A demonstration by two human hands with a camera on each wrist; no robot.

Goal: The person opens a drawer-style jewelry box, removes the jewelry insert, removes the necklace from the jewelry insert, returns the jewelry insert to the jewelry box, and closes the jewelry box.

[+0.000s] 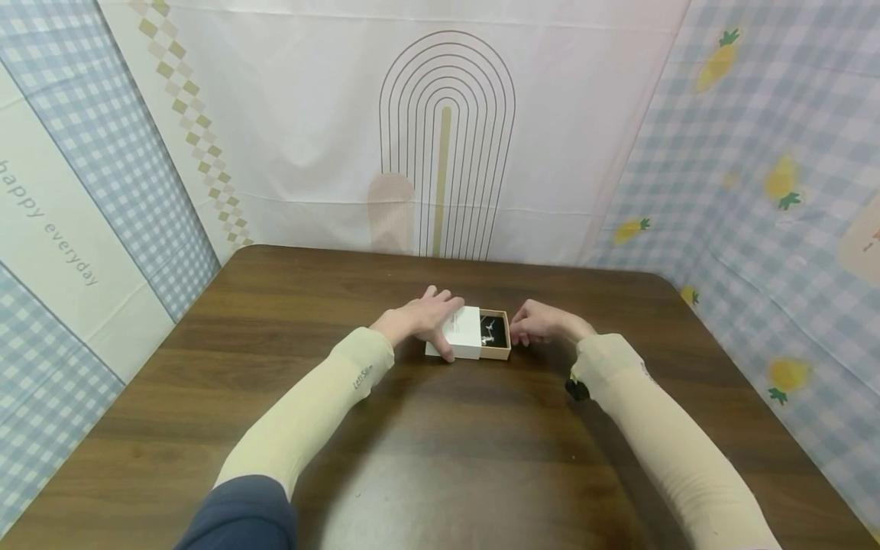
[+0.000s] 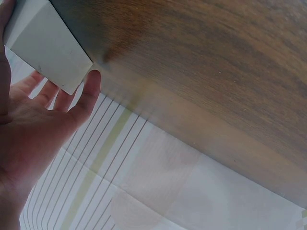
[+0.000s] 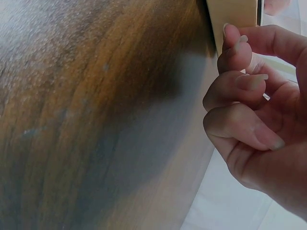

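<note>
Head view: a white box cover (image 1: pixel 470 332) lies on the counter (image 1: pixel 440 443), its drawer (image 1: pixel 495 354) extended at 3 o'clock. The left hand (image 1: pixel 428 315) grips the cover from 9 o'clock, hiding part of it; the print is illegible. A silvery item (image 1: pixel 490 330) on the drawer's black lining is too small to identify. The drawer sits at 9 o'clock from the right hand (image 1: pixel 545 322).

Left wrist view: the cover, at 10 o'clock, is cut off; thumb and fingers straddle it.

Right wrist view: the drawer, at 1 o'clock, is cropped. Fingers are curled beside it; whether they pinch it cannot be determined.
</note>
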